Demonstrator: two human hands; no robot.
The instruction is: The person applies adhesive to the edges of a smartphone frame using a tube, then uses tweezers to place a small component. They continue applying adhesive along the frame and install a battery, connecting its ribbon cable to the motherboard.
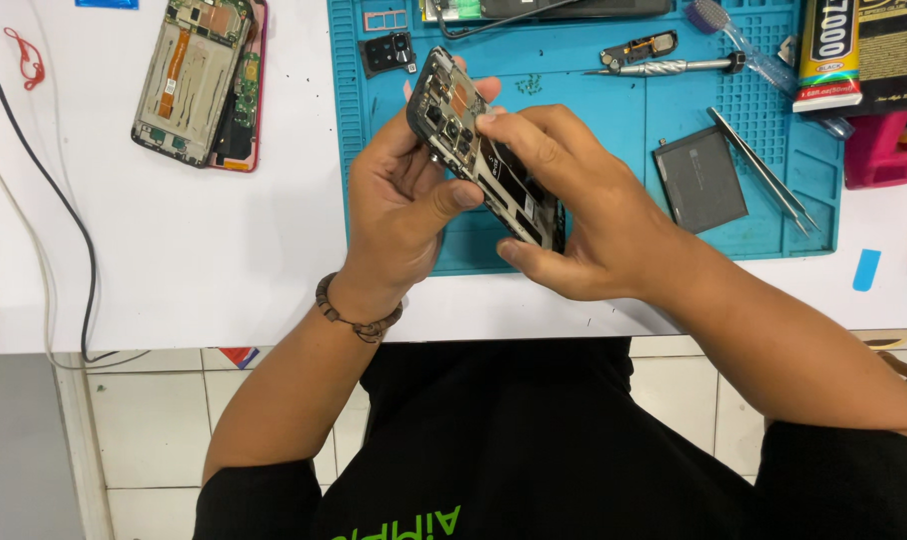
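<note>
Both hands grip an opened phone [479, 150] above the blue mat [614, 110]; long axis diagonal, camera end up-left, other end down-right, innards facing up; left hand [404, 205] grasps its left edge (thumb on the frame); right hand [574, 210] pinches it, fingertips [492, 118] near the camera end.

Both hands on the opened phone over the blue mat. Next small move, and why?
Probably press the right hand forefinger down on the part it touches near the top of the opened phone. The left hand already braces the frame, tilted above the blue mat, so it looks steady enough.
</note>
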